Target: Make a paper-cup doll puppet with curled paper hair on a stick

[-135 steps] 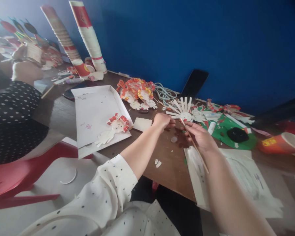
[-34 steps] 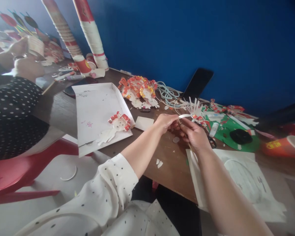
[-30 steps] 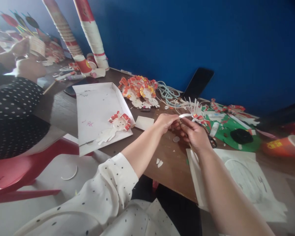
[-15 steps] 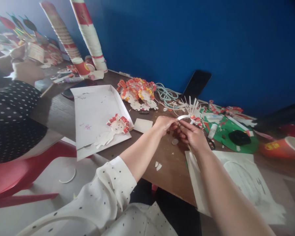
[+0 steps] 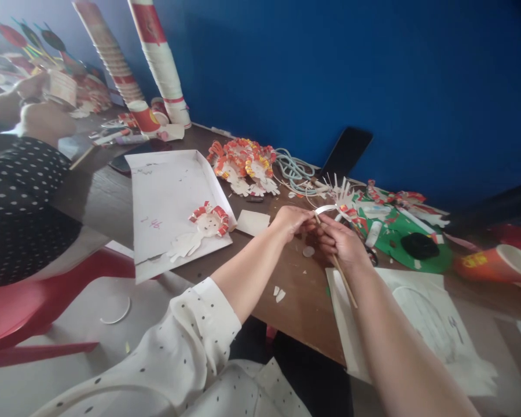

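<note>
My left hand [image 5: 293, 221] is closed in a pinch at the near end of a curved white paper strip [image 5: 327, 208]. Right beside it, my right hand [image 5: 342, 238] is wrapped round a thin wooden stick [image 5: 345, 282], whose lower end sticks out below the palm. The stick's upper end meets the strip at my fingertips; whether they are joined I cannot tell. Just beyond the hands lies a white paper piece cut into a fringe [image 5: 341, 188]. A paper figure with a red curled mane [image 5: 208, 223] rests on a white box lid [image 5: 156, 191] to the left.
Several maned paper figures [image 5: 245, 165] are heaped near a pale cord [image 5: 293, 165]. A phone [image 5: 347, 150] leans on the blue wall. Green paper [image 5: 399, 243] with scraps and scissors [image 5: 372, 255] lies right, near an orange cup [image 5: 490, 263]. Stacked cups [image 5: 162, 69] stand left, by a co-worker's sleeve [image 5: 21, 179].
Both hands stay together in nearly the same place. More of the stick's lower end now shows below my right hand, which has shifted slightly.
</note>
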A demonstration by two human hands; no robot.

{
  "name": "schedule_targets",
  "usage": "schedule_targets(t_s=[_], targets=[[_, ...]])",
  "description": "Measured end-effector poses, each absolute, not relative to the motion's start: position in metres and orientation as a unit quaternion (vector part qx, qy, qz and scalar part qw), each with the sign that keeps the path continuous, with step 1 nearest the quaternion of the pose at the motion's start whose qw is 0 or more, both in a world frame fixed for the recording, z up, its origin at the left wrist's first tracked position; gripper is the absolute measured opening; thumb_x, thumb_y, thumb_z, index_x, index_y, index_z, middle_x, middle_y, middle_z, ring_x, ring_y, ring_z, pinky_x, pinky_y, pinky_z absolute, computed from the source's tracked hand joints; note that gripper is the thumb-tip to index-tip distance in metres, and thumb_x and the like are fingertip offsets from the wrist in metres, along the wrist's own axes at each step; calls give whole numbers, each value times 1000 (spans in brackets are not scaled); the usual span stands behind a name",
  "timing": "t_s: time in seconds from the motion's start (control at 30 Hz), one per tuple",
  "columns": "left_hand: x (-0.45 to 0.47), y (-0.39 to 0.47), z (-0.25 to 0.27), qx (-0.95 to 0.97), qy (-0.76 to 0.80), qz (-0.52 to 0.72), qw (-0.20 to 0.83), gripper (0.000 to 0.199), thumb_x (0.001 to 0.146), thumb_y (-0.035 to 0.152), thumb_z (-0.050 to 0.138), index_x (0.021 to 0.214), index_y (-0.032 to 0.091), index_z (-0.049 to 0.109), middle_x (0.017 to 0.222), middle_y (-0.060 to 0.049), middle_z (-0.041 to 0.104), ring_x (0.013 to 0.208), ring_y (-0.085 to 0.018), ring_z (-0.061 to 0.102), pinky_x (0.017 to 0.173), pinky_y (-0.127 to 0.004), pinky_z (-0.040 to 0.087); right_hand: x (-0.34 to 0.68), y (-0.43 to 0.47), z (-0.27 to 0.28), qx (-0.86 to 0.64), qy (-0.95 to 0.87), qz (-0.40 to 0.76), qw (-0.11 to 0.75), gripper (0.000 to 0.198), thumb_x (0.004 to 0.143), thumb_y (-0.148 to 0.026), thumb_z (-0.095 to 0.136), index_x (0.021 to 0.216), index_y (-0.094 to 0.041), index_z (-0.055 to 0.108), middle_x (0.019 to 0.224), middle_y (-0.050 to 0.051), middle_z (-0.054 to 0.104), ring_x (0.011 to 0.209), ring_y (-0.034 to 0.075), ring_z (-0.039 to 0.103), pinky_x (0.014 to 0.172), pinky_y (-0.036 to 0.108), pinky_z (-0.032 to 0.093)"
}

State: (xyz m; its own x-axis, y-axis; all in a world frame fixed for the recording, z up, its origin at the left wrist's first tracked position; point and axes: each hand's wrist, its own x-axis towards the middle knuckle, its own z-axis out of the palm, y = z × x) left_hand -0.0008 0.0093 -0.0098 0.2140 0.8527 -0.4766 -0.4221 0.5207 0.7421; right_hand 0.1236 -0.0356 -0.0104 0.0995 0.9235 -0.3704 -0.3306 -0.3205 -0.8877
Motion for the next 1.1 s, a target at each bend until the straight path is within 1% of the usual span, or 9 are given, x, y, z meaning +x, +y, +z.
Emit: schedule_targets(t_s=[0.1,0.2,0.37,0.5,0.63,0.7,0.83,0.97,1.1], targets=[[0,7,-8,233,455,426,747,18,80,6,69,63,8,65,58,-3,62,52,-7,58,58,-18,52,127,-36,-10,-520,-270,629,512,38,67,-12,66,105,-18,65,61,-4,52,41,1,25,34,9,14],[0,7,-8,229,444,423,756,19,83,5,65,64,9,65,56,-2,60,50,-6,56,56,-17,51,129,-37,-10,-512,-275,635,508,35,68,-14,66,103,-18,66,62,-4,52,41,1,25,33,9,14],[1,8,-12,224,422,425,769,19,85,4,62,68,10,68,55,0,58,48,-5,54,56,-17,50,128,-38,-11,-508,-292,620,522,34,65,-17,69,100,-18,68,64,-3,54,42,1,26,34,10,14],[2,8,-11,222,436,425,762,13,81,4,67,69,9,69,55,0,59,48,-5,53,56,-17,50,125,-40,-13,-525,-315,587,530,43,62,-22,75,104,-17,70,63,-4,53,42,1,28,36,13,15],[3,7,-9,219,448,415,761,20,85,4,62,67,9,67,54,0,58,46,-4,52,54,-15,48,125,-42,-17,-548,-341,552,528,56,60,-29,80,113,-14,69,55,-7,45,41,3,31,37,15,16],[3,7,-9,219,452,411,761,19,84,4,63,66,9,66,55,0,58,46,-5,52,53,-16,48,126,-42,-19,-553,-356,545,520,61,61,-32,80,117,-13,68,52,-8,42,41,4,32,37,16,17],[3,7,-8,218,457,413,757,20,81,3,64,62,9,64,54,-1,58,45,-5,51,53,-17,48,128,-43,-25,-566,-402,518,500,62,66,-37,78,122,-14,67,45,-9,40,39,5,32,36,17,20],[3,7,-8,219,473,414,746,18,79,3,65,62,9,65,53,-1,58,45,-6,53,53,-19,49,129,-43,-30,-596,-472,448,471,56,74,-42,73,123,-17,69,43,-6,46,37,7,36,36,20,27],[4,9,-10,224,474,418,742,15,74,3,69,61,9,65,51,-1,58,43,-7,53,52,-22,49,127,-45,-29,-614,-511,388,458,52,78,-40,69,124,-16,69,44,-5,50,39,9,40,38,21,31]])
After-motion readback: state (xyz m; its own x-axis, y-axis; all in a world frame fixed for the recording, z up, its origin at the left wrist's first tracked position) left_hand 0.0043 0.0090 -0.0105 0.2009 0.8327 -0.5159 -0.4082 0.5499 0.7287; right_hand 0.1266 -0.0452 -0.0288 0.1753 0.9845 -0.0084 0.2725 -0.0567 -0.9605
